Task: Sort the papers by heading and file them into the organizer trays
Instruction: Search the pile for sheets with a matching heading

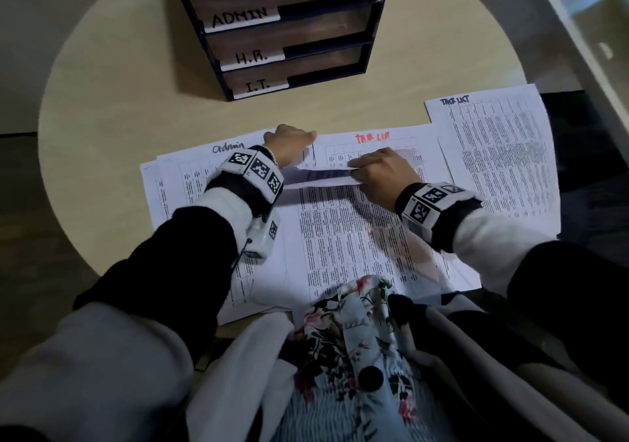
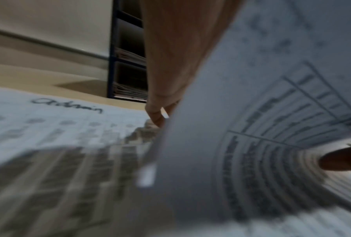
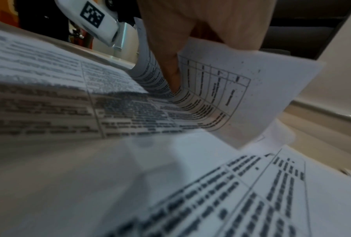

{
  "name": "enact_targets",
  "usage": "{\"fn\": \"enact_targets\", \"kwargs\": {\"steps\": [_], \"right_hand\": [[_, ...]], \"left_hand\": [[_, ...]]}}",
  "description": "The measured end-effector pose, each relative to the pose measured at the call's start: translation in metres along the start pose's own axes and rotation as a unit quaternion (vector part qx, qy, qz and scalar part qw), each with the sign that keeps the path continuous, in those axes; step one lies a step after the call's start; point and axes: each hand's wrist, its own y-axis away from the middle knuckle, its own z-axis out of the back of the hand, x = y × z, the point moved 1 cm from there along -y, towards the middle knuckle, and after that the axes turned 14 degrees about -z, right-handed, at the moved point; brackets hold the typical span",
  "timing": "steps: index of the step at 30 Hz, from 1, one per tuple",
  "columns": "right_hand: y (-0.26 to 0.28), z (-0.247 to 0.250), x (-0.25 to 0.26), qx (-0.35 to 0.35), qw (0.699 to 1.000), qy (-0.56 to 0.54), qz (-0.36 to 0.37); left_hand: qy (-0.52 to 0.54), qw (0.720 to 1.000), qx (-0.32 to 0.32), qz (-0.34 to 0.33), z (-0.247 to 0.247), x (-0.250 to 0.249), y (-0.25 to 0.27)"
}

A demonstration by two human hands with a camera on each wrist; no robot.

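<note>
The curled sheet sits pinched in our right hand; our left hand presses the Admin pile. We could crease it, or drag neighbouring papers across the desk.

I saw white printed sheets gridded with black text, one headed in red, a dark navy tiered organizer with white, black-lettered labels, a pale beige round table, black-and-white checked wrist markers, and floral fabric in pink, black and white.
</note>
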Motion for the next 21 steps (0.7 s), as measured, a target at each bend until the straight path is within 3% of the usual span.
{"fn": "enact_targets", "kwargs": {"steps": [5,12,18,21], "right_hand": [[0.000,0.002,-0.003,0.010,1.000,0.003,-0.013],[-0.020,0.019,-0.008,0.043,0.996,-0.048,-0.065],[-0.042,0.033,-0.023,0.059,0.985,-0.041,-0.159],[-0.048,0.032,-0.020,0.051,0.982,-0.059,-0.171]], "left_hand": [[-0.020,0.996,0.056,-0.074,-0.015,-0.020,-0.007],[-0.031,0.990,0.009,-0.137,-0.015,-0.018,-0.011],[0.053,0.988,-0.092,-0.114,0.030,0.004,-0.010],[0.138,0.980,-0.080,-0.121,0.039,0.009,0.000]]}}
